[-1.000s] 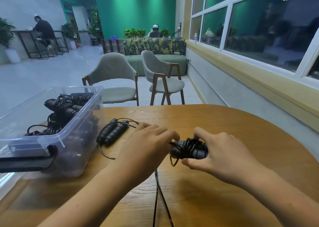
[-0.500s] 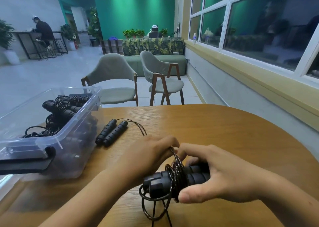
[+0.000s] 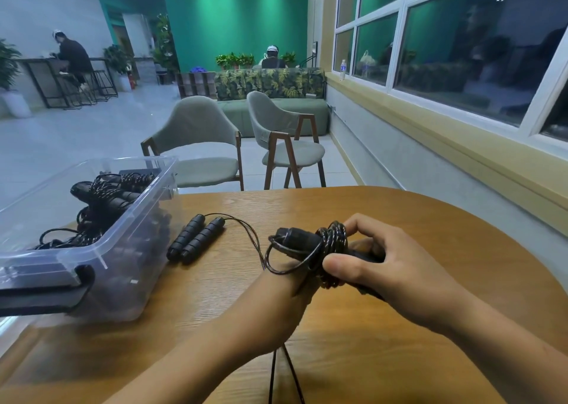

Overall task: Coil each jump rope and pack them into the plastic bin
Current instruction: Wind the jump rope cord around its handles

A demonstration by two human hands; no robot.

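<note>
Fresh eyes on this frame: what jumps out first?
The half-wound black jump rope bundle at centre, gripped by the right hand over the round wooden table, with the left hand tucked under it and loose cord trailing toward the camera. Next, the clear plastic bin at left holding coiled black ropes, and a pair of black ribbed handles lying beside it.

Open tabletop (image 3: 445, 228) ahead and right of the right hand (image 3: 396, 268), out to the rounded edge. Rope bundle (image 3: 332, 244) filling the gap between both hands. Tighter ahead-left of the left hand (image 3: 276, 299): loose handles (image 3: 196, 239) side by side, thin cord (image 3: 246, 228) curling back toward the wrist. Further left, plastic bin (image 3: 101, 244), top open, coiled ropes (image 3: 104, 194) heaped perhaps near the rim. Below the wrists, two strands (image 3: 272, 373) running off the near edge.
</note>
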